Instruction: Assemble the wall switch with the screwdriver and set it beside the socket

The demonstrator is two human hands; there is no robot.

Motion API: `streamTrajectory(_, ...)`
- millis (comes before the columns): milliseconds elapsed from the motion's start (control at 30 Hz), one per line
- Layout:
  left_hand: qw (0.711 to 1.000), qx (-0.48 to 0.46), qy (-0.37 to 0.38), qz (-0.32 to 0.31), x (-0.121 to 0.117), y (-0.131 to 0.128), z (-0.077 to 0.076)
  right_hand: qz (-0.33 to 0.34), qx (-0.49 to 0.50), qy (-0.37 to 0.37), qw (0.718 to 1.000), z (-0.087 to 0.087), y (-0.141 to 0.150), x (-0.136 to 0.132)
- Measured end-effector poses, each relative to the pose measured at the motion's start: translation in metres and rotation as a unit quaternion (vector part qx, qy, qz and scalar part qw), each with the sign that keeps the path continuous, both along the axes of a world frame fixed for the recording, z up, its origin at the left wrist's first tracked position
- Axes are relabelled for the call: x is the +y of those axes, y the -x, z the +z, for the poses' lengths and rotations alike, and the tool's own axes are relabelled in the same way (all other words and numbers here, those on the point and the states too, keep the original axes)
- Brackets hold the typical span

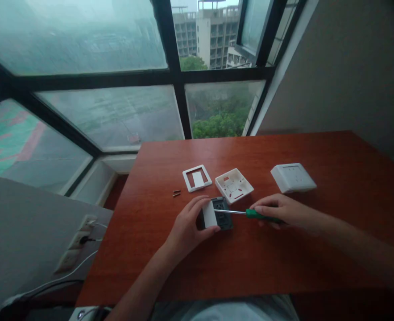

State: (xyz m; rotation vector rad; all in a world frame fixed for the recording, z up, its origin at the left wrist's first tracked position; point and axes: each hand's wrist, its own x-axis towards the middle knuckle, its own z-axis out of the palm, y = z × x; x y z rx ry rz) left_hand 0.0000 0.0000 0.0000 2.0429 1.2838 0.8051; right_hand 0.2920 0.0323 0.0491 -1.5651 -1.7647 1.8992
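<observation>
My left hand (194,219) grips a dark grey switch module (225,215) by its left side, thumb at the near edge and fingers at the far edge. A white rocker plate (209,215) covers the module's left part; the right part shows bare grey plastic. In my right hand (277,209) is a screwdriver (260,216) with a green handle, held nearly level. Its metal shaft points left, and the tip meets the right edge of the white plate. Just beyond the module sits an open white mounting box (234,185).
A white frame (187,179) with a white rectangular piece (198,179) inside its opening lies at the back. Two small screws (176,193) lie left of it. A closed white socket unit (293,177) stands at the right on the brown table (143,249). Windows rise behind.
</observation>
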Motion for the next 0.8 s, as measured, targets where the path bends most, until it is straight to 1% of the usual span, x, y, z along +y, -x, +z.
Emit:
streamTrajectory(33,1.0,-0.007,0.004,-0.001,0.0,0.0,0.001,-0.021,0.008,0.011,1.0,-0.006,-0.001,-0.006)
streamTrajectory(100,0.999,-0.03,0.013,-0.002,0.0,0.001,0.002,-0.05,0.016,0.015,0.998,-0.012,-0.002,-0.017)
streamTrajectory(200,0.996,-0.09,0.021,0.007,0.003,0.006,0.005,-0.077,0.028,-0.007,0.997,-0.014,-0.003,-0.03)
streamTrajectory(267,0.993,-0.11,0.016,0.031,0.009,0.012,0.007,-0.106,0.032,-0.016,0.994,-0.015,-0.004,-0.038)
streamTrajectory(300,0.994,-0.103,0.008,0.048,0.013,0.015,0.008,-0.12,0.031,-0.018,0.992,-0.016,-0.004,-0.041)
streamTrajectory(367,0.995,-0.055,-0.024,0.077,0.025,0.022,0.013,-0.14,0.024,-0.022,0.99,-0.018,-0.005,-0.047)
streamTrajectory(433,0.995,0.004,-0.06,0.079,0.04,0.028,0.017,-0.147,0.018,-0.033,0.988,-0.02,-0.005,-0.052)
streamTrajectory(533,0.993,0.069,-0.093,0.027,0.064,0.032,0.021,-0.156,0.025,-0.043,0.987,-0.025,-0.006,-0.058)
streamTrajectory(633,0.989,0.108,-0.094,-0.03,0.084,0.033,0.019,-0.163,0.038,-0.034,0.985,-0.031,-0.006,-0.062)
streamTrajectory(733,0.985,0.13,-0.091,-0.068,0.094,0.032,0.017,-0.166,0.047,-0.024,0.985,-0.038,-0.005,-0.064)
streamTrajectory(800,0.983,0.136,-0.095,-0.08,0.094,0.031,0.017,-0.167,0.05,-0.021,0.984,-0.041,-0.004,-0.065)
